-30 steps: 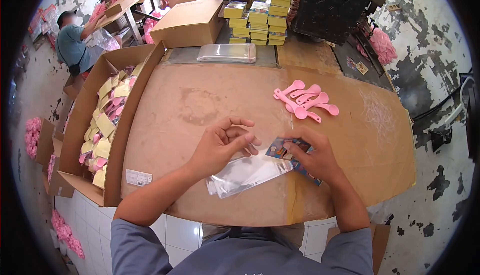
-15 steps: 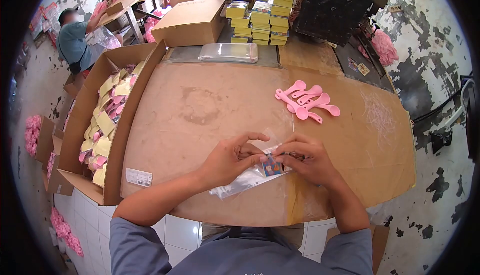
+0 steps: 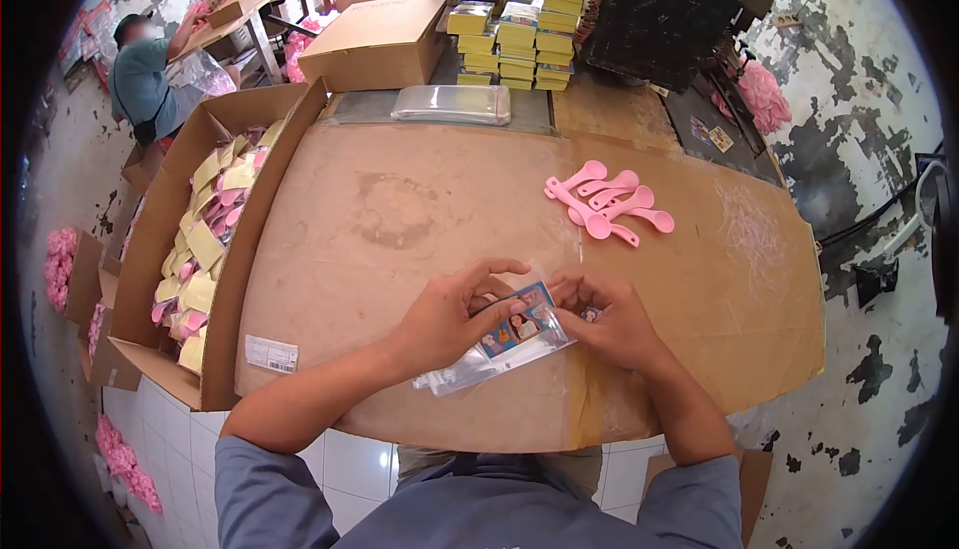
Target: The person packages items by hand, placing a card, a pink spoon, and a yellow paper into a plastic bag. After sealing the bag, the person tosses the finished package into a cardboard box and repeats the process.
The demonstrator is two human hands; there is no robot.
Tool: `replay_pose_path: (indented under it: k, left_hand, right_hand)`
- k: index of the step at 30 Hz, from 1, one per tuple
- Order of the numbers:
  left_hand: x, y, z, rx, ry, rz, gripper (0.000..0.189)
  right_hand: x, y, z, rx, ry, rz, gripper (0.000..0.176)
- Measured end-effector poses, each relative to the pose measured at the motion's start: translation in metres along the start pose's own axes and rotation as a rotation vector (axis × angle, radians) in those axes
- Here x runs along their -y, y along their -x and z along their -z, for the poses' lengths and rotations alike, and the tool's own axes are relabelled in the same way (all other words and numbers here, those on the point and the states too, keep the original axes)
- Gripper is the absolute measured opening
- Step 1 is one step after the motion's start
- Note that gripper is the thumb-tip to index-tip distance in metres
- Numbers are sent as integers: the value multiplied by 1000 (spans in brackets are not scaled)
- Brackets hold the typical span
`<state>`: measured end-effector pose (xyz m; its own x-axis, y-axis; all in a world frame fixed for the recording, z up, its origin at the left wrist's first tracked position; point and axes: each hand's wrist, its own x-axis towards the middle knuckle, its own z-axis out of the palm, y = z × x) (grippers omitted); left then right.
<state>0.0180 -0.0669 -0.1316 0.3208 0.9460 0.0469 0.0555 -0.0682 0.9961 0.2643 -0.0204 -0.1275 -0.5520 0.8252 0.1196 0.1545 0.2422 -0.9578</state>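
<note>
My left hand (image 3: 462, 307) is closed on a clear plastic bag (image 3: 462, 377), its thumb lying over a blue printed card (image 3: 519, 323) that shows through the film. The card sits slanted, with small pictures of people on it. At the right side of the bag, my right hand (image 3: 611, 321) has curled fingers close to the card's edge. A bit of another printed card (image 3: 590, 314) shows beneath those fingers, mostly hidden by the hand. Beyond the hands, several pink plastic scoops (image 3: 611, 199) lie in a loose pile.
To the left stands a long open carton (image 3: 262, 204) with packed pink scoops and yellowish cards. At the back are a closed cardboard box (image 3: 372, 41), a stack of clear bags (image 3: 452, 104), yellow-edged card stacks (image 3: 517, 44) and a black metal box (image 3: 664, 19). A person (image 3: 145, 79) sits far left.
The blue card now shows much more of its face, lying at a slant under my left thumb. My right hand has shifted slightly away from the card.
</note>
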Motion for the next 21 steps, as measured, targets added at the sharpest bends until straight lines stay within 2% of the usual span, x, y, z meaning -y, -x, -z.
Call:
replay_pose_path:
  k: [2,3,5,8,11,14,16,18,21]
  left_hand:
    - [-9,0,1,25,-126,-5,44]
    - [-13,0,1,36,-189,-8,44]
    - [-6,0,1,24,-102,-1,45]
    - [-5,0,2,46,-51,10,44]
    - [3,-2,5,10,-39,-28,41]
    - [15,-8,6,-20,102,-37,37]
    - [14,-10,7,0,177,-7,35]
    - [13,-10,11,36,190,42,32]
    - [19,-10,10,48,257,25,30]
  right_hand:
    - [3,0,-2,-146,-117,-16,17]
    - [3,1,1,-110,-31,-2,17]
    - [5,3,8,-37,141,25,18]
    - [10,-4,5,207,279,286,17]
    - [5,-13,18,126,194,129,20]
    - [0,-49,37,-180,375,75,22]
    - [-7,-68,43,-181,677,182,24]
    - [-18,-77,46,-196,843,254,26]
    - [-26,-87,44,-184,809,235,28]
